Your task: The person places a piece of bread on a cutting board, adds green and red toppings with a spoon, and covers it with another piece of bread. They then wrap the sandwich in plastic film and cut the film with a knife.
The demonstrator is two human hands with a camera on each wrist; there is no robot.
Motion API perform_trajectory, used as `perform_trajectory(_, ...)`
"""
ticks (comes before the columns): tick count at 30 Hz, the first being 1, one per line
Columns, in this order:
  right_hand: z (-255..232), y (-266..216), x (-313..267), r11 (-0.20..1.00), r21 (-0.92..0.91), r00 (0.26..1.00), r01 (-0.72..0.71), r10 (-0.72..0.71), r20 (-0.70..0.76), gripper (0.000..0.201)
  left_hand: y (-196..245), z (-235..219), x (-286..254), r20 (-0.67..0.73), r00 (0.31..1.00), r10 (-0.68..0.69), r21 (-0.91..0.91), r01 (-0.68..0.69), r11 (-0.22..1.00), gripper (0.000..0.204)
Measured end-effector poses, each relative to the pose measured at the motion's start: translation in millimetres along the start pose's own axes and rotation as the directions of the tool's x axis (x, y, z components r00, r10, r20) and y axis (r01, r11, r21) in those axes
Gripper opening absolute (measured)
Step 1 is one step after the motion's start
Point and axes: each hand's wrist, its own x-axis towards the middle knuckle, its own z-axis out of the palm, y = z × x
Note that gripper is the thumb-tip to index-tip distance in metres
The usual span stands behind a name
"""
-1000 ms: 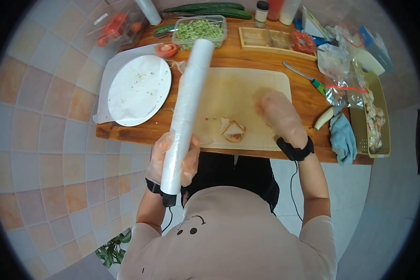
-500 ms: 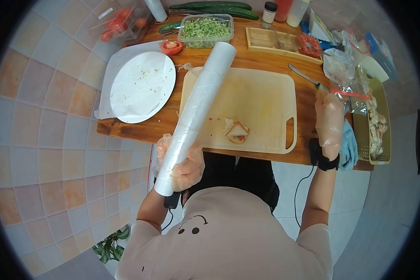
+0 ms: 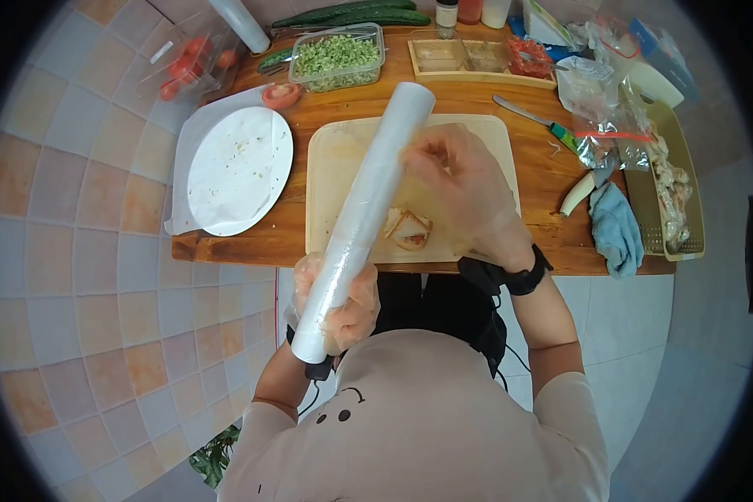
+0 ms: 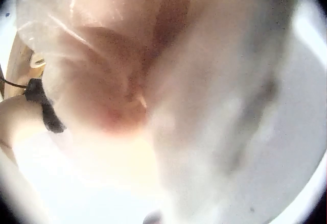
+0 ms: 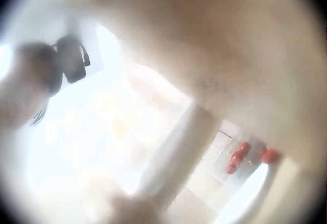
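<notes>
A roll of clear plastic wrap (image 3: 366,197) slants upward over the cutting board's left part. My left hand (image 3: 339,305), in a clear disposable glove, grips it near its lower end. With bent fingers, my gloved right hand (image 3: 468,184) meets the roll's right side near the top; I cannot tell whether it pinches the film. Below, a small filled piece of sandwich (image 3: 410,229) lies on the pale cutting board (image 3: 326,151). Blurred glove and fingers (image 4: 102,81) fill much of the left wrist view. In the right wrist view the roll (image 5: 179,155) appears blurred.
A paper-lined white plate (image 3: 241,171) stands left. Behind are chopped greens in a tub (image 3: 339,58), a tomato half (image 3: 282,95), cucumbers (image 3: 351,14) and a wooden sectioned tray (image 3: 468,71). Rightward lie a knife (image 3: 523,111), a blue cloth (image 3: 615,230) and a basket (image 3: 686,192).
My right hand moved from over the board to the right by the cloth, then back left to the roll's upper part. The left hand kept its grip while the roll tilted further right.
</notes>
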Motion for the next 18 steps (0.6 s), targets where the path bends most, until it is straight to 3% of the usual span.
perform_trajectory(3, -2, 6, -1, 0.993, -0.051, 0.993, 0.109, -0.112, -0.043, 0.018, 3, 4, -7, -0.102, 0.995, -0.002, 0.140, 0.016, 0.990, 0.058)
perform_trajectory(4, -3, 7, -1, 0.982, -0.097, 0.980, 0.163, -0.172, -0.096, 0.017, -1, 16, -6, -0.210, 0.970, 0.125, 0.362, -0.042, 0.931, 0.068)
perform_trajectory(6, -7, 8, 0, 0.944, -0.195, 0.935, 0.265, -0.301, -0.190, 0.016, -9, 45, -1, -0.313, 0.850, 0.424, 0.749, -0.054, 0.660, 0.089)
perform_trajectory(7, -10, 8, 1, 0.911, -0.260, 0.910, 0.321, -0.373, -0.182, 0.016, -3, 44, -4, -0.299, 0.857, 0.421, 0.809, -0.006, 0.587, 0.095)
perform_trajectory(9, -16, 7, 3, 0.823, -0.386, 0.849, 0.417, -0.504, -0.157, 0.017, 7, 45, -6, -0.237, 0.854, 0.464, 0.953, 0.113, 0.280, 0.074)
perform_trajectory(10, -16, 7, 1, 0.838, -0.366, 0.864, 0.405, -0.481, -0.145, 0.017, 11, 50, -4, -0.204, 0.854, 0.478, 0.979, 0.172, 0.111, 0.069)
perform_trajectory(11, -16, 6, -1, 0.852, -0.344, 0.878, 0.394, -0.460, -0.132, 0.017, 11, 54, 2, -0.306, 0.778, 0.549, 0.939, 0.341, 0.040, 0.071)
perform_trajectory(12, -16, 6, -1, 0.865, -0.323, 0.890, 0.385, -0.440, -0.118, 0.016, 11, 54, 1, -0.346, 0.777, 0.526, 0.936, 0.328, 0.130, 0.069)
perform_trajectory(15, -21, 10, -1, 0.973, -0.010, 0.965, 0.232, -0.232, -0.120, 0.014, 14, 48, -8, -0.441, 0.802, 0.403, 0.876, 0.288, 0.386, 0.064)
perform_trajectory(18, -31, 0, 5, 0.928, 0.337, 0.987, -0.158, 0.147, 0.058, 0.009, 20, 31, -20, -0.445, 0.862, 0.243, 0.778, 0.238, 0.581, 0.063)
